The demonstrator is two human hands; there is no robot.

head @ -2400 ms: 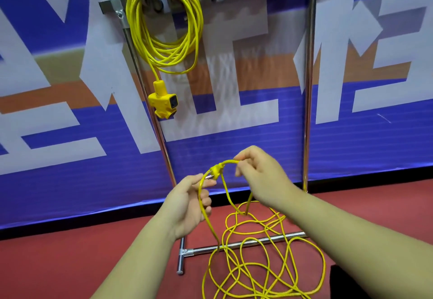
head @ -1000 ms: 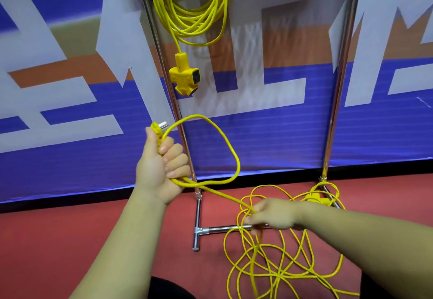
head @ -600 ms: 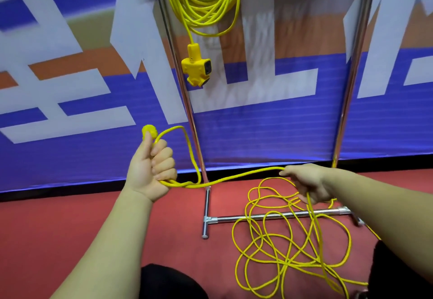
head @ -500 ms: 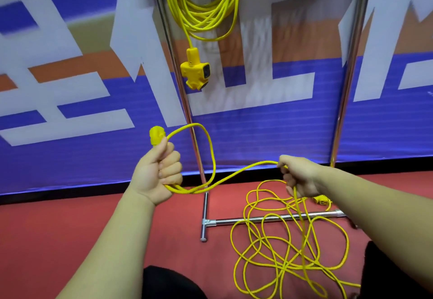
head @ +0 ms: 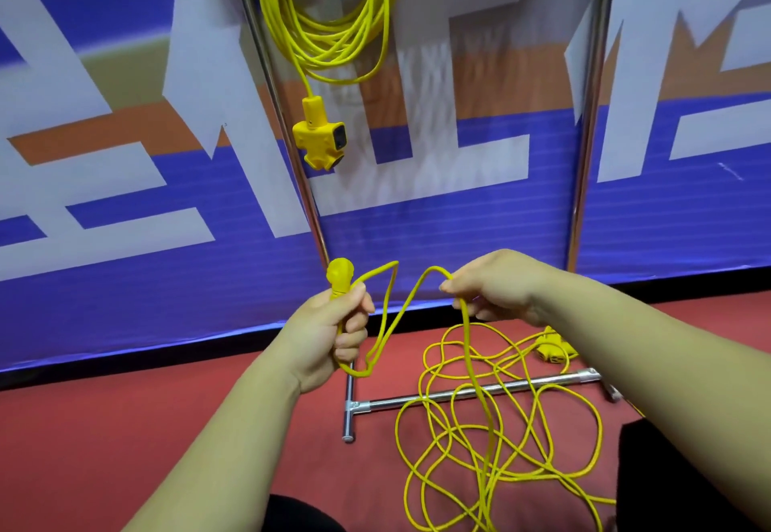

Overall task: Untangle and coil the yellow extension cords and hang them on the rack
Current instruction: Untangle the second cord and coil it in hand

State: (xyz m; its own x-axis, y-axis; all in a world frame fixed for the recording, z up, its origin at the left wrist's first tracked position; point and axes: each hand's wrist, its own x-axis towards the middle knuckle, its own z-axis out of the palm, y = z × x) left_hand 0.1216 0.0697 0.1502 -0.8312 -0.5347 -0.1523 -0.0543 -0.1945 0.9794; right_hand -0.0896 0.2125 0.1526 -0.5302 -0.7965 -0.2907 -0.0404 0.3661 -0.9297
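Change: the right hand (head: pixel 496 285) has come up and in toward the left hand (head: pixel 323 335). The two now sit close together, and the loose cord (head: pixel 485 414) between them hangs in a narrow loop.
Left hand: its fingers (head: pixel 352 325) are curled around the loose cord just below the yellow plug (head: pixel 340 275). The plug stands up above the fist.
Right hand: its fingertips (head: pixel 448 286) pinch the same cord at the top of a bend, and from there the cord drops to the floor (head: pixel 125 427).
Rest of the loose cord: it lies in a tangled heap on the red floor, across the base bar of the rack (head: pixel 388 401). Its floor socket block (head: pixel 550 350) lies beside the right forearm.
Hung cord (head: pixel 333 43): it is coiled and hangs from the top of the rack. Its hanging socket block (head: pixel 319 141) dangles beside the left post.
Behind: a blue, white and orange banner (head: pixel 104 218).
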